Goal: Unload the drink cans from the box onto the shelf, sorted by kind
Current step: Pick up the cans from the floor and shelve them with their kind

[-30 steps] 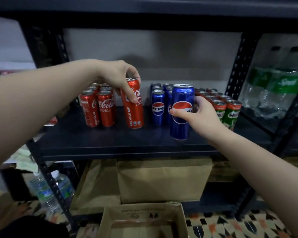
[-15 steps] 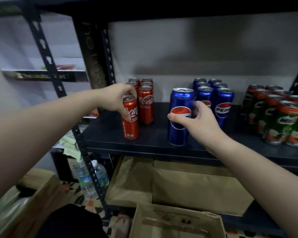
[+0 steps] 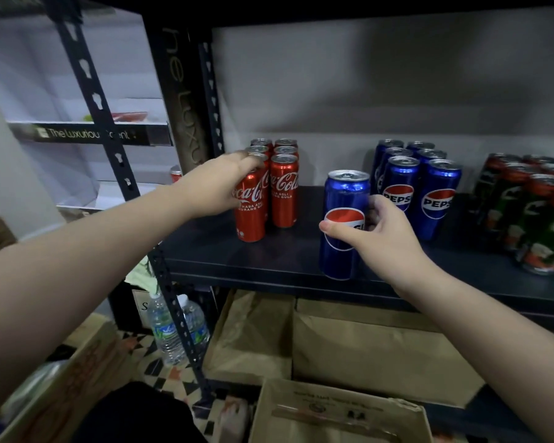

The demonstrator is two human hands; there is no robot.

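Note:
My left hand [image 3: 216, 183] grips a red Coca-Cola can [image 3: 250, 207] that stands at the front left of the red can group [image 3: 284, 190] on the dark shelf [image 3: 285, 251]. My right hand [image 3: 379, 233] holds a blue Pepsi can [image 3: 343, 225] upright near the shelf's front edge, in front and to the left of the blue Pepsi group [image 3: 421, 187]. Green and red Milo cans [image 3: 531, 209] fill the shelf's right end. The open cardboard box [image 3: 333, 414] sits below at the bottom edge; its inside is hidden.
A perforated black upright [image 3: 109, 148] runs down the left, with water bottles [image 3: 173, 330] on the patterned floor beside it. Brown cardboard boxes [image 3: 349, 346] fill the lower shelf. Another carton [image 3: 61, 388] lies at the bottom left.
My left hand has pushed the red can back against the red group. My right hand keeps the Pepsi can near the front edge. The view has shifted left.

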